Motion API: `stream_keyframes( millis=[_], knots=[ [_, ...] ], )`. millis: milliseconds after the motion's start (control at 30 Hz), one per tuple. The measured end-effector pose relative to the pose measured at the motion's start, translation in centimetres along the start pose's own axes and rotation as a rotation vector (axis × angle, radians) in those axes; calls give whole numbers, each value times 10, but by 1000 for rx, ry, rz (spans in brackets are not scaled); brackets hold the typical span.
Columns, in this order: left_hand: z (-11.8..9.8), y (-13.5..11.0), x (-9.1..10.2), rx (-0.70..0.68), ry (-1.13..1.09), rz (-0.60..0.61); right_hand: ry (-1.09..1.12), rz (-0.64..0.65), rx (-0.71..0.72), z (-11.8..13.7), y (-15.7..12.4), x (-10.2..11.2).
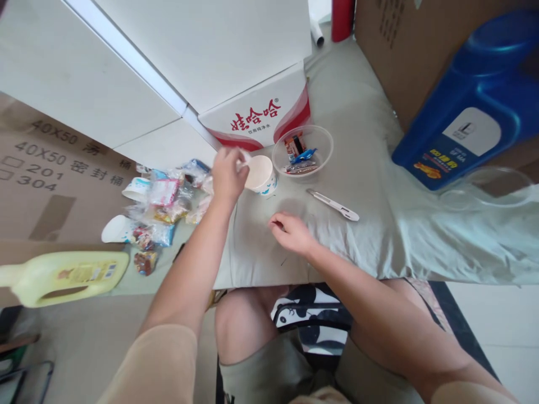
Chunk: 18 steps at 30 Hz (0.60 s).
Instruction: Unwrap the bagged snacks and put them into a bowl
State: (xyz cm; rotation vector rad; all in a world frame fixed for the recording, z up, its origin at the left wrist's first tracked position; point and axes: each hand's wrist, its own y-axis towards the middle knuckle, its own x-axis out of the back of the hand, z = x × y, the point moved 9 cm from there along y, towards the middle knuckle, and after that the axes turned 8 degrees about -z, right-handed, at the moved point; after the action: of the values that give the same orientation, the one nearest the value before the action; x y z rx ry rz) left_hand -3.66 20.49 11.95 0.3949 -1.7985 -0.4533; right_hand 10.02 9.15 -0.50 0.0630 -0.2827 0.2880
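Note:
My left hand [229, 173] is closed over the left rim of a white paper cup [261, 178] with blue marks. A small translucent plastic piece [243, 159] shows at its fingertips, slightly blurred. Loosely curled, my right hand [291, 232] rests low over the cloth in front of the cup, and nothing shows in it. Behind it, a round clear plastic bowl [324, 150] holds several small wrapped packets [301, 157]. A white utility knife [334, 205] lies on the cloth to the right of the cup.
Left of my arm lies a pile of small wrapped packets [164, 193] with white paper cups [117, 229]. A yellow bottle [76, 275] lies near the left edge. A white-and-red carton [256, 115] stands behind the cup. To the right are a blue jug [467, 112] and a clear lid [497, 188].

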Motion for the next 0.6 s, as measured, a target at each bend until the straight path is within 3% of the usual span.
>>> stream_keyframes(
  millis=[67,167,267,333,400,500,567,600],
  knots=[
    [-14,17,-45,-62,102,280,7,13,14,1,3,-3],
    [-25,17,-95,-24,179,566,-3,33,37,1,5,-5],
    [-37,6,-110,4,64,800,-20,37,38,-2,6,-5],
    [-34,12,-94,24,8,825,-5,34,26,-4,5,-3],
    [-12,28,-60,65,14,734,21,31,12,-5,4,-1],
    [51,41,8,170,216,406,47,30,-2,-4,1,3],
    [99,17,38,287,360,327,51,22,-4,-3,-1,8],
    [118,-4,44,335,368,340,48,14,-2,-3,-2,10]
  ],
)
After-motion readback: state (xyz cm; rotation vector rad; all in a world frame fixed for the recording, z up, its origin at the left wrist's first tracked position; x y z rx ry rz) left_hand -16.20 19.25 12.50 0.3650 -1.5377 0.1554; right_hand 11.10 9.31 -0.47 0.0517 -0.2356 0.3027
